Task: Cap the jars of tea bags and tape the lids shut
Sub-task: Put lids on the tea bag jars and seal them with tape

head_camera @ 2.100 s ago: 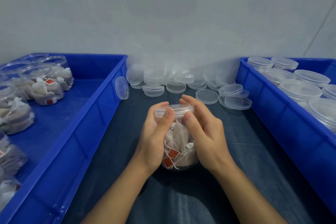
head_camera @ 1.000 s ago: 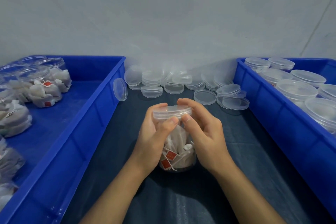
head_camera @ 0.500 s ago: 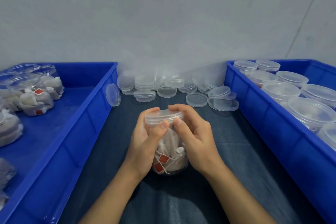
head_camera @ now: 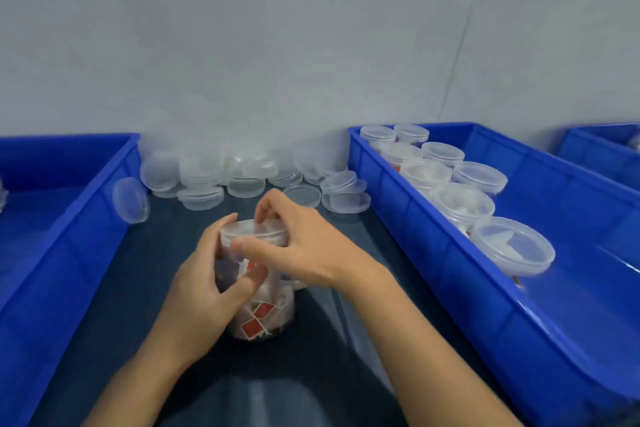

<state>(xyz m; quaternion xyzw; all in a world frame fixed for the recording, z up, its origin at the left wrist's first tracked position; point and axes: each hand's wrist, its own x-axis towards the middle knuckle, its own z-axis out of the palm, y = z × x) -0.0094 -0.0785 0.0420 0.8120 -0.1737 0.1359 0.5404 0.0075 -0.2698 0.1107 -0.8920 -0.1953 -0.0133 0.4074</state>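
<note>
head view
jar: the jar (head_camera: 263,315) of tea bags stands upright on the dark mat (head_camera: 311,392), midway between the two blue bins.
lid: a clear lid (head_camera: 254,230) sits on the jar's mouth.
left hand: the left hand (head_camera: 204,291) wraps the jar's body from the left, thumb across the front, fingers curled round the far side, grasping it.
right hand: the right hand (head_camera: 304,250) clasps the lid, thumb on the near rim, fingertips on the far rim.
spare lids: loose lids (head_camera: 242,177) lie piled against the wall behind the jar, one leaning on the left bin (head_camera: 69,218).
right bin: the right bin (head_camera: 485,305) holds capped jars (head_camera: 464,204) in rows.
hard to see: the jar's upper half is hidden by both hands; whether the lid is fully seated can't be told; the left bin is cut off at the frame edge.
since earlier: the right hand has shifted from the jar's side up onto the lid; the view has swung right, so the left bin's open jars have gone from sight.
</note>
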